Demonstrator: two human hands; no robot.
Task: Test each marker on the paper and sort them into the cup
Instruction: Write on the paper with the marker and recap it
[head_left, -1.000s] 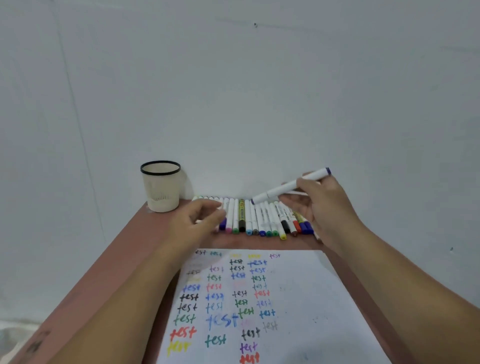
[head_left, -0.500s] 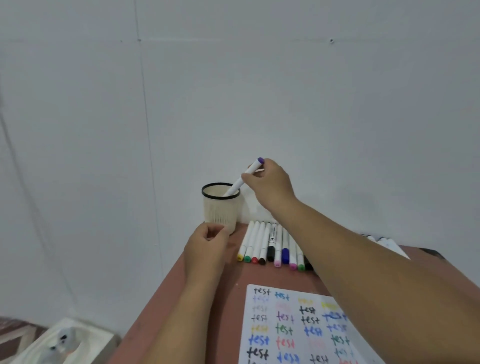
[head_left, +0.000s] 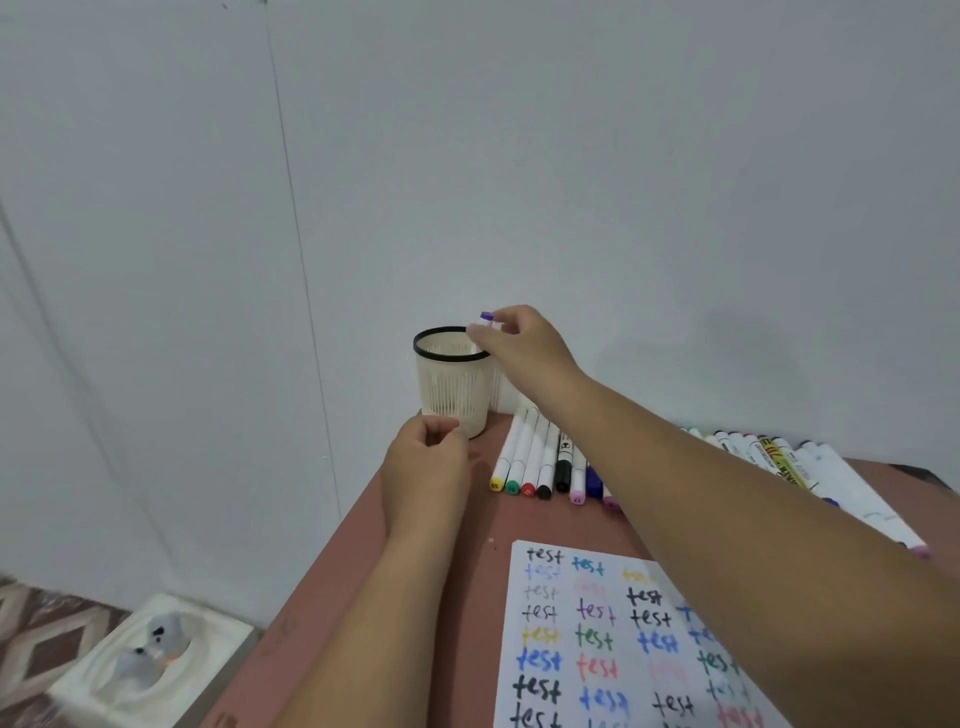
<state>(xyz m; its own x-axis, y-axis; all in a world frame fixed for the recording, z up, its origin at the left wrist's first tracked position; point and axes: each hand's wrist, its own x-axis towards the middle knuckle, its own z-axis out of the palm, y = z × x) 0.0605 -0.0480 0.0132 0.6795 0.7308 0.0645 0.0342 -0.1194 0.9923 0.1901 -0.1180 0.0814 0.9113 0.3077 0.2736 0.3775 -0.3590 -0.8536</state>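
Note:
A cream slotted cup (head_left: 453, 384) with a black rim stands at the table's far left corner by the wall. My right hand (head_left: 522, 345) hovers over its right rim and pinches the top of a white marker with a purple cap (head_left: 486, 316); the marker's lower part is down inside the cup. My left hand (head_left: 426, 467) rests on the table just in front of the cup, fingers loosely curled, holding nothing. A row of white markers (head_left: 540, 457) with coloured caps lies right of the cup. The paper (head_left: 597, 639) covered in coloured "test" words lies near me.
More markers (head_left: 779, 457) lie beyond my right forearm along the reddish-brown table (head_left: 467, 582). The grey wall (head_left: 571, 182) stands right behind the cup. A white object (head_left: 150, 660) sits on the patterned floor to the left, below the table edge.
My right hand carried the purple-capped marker from the row over to the cup and lowered it inside. My left hand moved next to the cup's base. The camera swung left.

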